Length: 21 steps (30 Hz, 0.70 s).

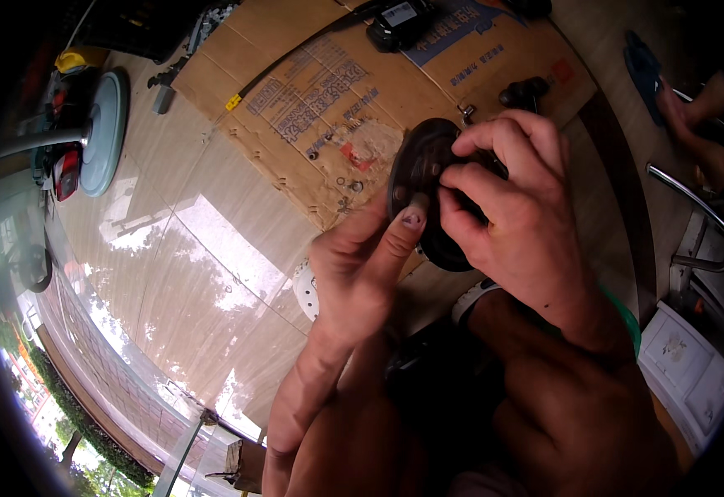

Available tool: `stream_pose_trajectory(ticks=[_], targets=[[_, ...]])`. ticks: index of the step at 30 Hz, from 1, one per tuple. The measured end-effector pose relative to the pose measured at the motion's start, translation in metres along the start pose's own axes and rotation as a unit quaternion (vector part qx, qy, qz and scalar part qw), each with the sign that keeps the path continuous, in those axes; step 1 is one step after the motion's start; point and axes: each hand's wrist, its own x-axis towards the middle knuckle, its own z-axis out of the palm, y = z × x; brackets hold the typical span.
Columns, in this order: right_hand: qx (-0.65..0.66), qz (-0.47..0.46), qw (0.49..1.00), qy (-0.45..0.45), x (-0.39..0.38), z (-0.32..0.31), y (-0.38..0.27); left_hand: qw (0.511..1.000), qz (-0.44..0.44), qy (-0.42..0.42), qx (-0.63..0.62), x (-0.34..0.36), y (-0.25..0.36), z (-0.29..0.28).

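Steadying a dark round metal disc above flattened cardboard on the floor, the right hand clasps its rim while the left hand pinches its near edge (thumb pressed flat), presumably to stop it turning.

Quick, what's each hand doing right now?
Left hand: fingers pinched against the rim of the dark round metal disc.
Right hand: closed over the same disc from the other side.

The person is wearing no sleeves or gloves; both forearms and hands are showing bare, nails short.
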Motion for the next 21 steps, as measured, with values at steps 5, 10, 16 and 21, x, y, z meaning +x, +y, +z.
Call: stream_pose_trajectory(ticks=[5,10,16,21], targets=[[-0.03,0.016,0.999,0.022,-0.003,0.004,-0.003,0.999,0.03,-0.002,0.017,0.003,-0.001,0.007],[0.006,0.007,0.999,0.034,-0.002,0.005,-0.005,1.0,0.025,0.002,-0.003,0.003,0.0,0.009],[0.292,0.101,0.951,-0.009,-0.009,-0.011,0.019,0.999,-0.02,-0.001,-0.032,0.006,-0.008,-0.006],[0.525,0.237,0.817,0.034,-0.038,-0.015,0.059,0.988,-0.094,-0.024,-0.12,0.009,-0.012,-0.008]])
